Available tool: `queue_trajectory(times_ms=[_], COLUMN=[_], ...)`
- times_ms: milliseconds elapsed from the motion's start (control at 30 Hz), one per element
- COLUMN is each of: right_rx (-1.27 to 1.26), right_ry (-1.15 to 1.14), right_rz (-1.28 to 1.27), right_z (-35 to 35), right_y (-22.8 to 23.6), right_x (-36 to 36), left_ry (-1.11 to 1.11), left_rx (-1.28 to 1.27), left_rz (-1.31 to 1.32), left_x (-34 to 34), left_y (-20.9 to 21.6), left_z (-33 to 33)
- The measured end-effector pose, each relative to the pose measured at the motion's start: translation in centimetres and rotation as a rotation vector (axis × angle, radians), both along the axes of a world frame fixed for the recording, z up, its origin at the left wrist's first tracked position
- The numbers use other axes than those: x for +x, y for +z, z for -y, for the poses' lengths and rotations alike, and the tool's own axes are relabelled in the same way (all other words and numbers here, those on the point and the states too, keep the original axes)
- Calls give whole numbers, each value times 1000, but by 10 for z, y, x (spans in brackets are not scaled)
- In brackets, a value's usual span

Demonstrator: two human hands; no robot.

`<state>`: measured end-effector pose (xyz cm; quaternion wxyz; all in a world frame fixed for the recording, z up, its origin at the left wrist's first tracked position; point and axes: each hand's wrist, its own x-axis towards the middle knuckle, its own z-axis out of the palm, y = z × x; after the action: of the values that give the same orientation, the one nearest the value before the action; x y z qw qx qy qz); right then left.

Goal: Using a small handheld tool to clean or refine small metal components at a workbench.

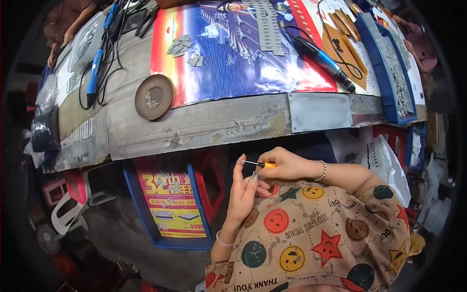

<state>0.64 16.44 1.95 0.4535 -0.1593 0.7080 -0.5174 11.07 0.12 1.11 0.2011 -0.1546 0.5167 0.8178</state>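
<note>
My right hand [286, 165] grips a small screwdriver by its yellow-orange handle [267, 165], with the thin shaft pointing left. The screwdriver's tip end lies by the raised index finger of my left hand [240, 194]. Between the left thumb and fingers sits a small shiny piece [254, 176], partly hidden; its exact kind is unclear. Both hands are held over my lap, just in front of the table's near edge. On the table beyond, a brown round dish [165, 92] holds a little heap of tiny metal parts [152, 100].
A glossy poster [209, 82] carries loose flat grey pieces [181, 45] and rows of similar ones [267, 29]. Corded blue power drivers lie right [323, 61] and left [92, 80]. A blue tray [377, 58] of small parts stands at right. Below sits a blue crate [198, 199]. Other people [73, 24] work nearby.
</note>
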Motion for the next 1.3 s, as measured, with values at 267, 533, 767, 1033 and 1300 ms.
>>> queue_trajectory(times_ms=[267, 533, 767, 1033, 1300], right_rx=[-87, -130, -131, -67, -47], right_ry=[-73, -109, -113, -12, 41], right_rz=[14, 224, 308, -38, -214], right_z=[3, 9, 19, 30, 27], right_y=[-2, -3, -3, 6, 14], right_x=[8, 5, 1, -3, -16], left_ry=[65, 109, 190, 250, 213], left_rx=[22, -61, -16, -96, -1634], left_rz=[29, -2, 16, -23, 225], left_x=[-5, -8, -6, 6, 64], left_y=[0, 8, 6, 9, -44], left_z=[1, 0, 6, 34, 149])
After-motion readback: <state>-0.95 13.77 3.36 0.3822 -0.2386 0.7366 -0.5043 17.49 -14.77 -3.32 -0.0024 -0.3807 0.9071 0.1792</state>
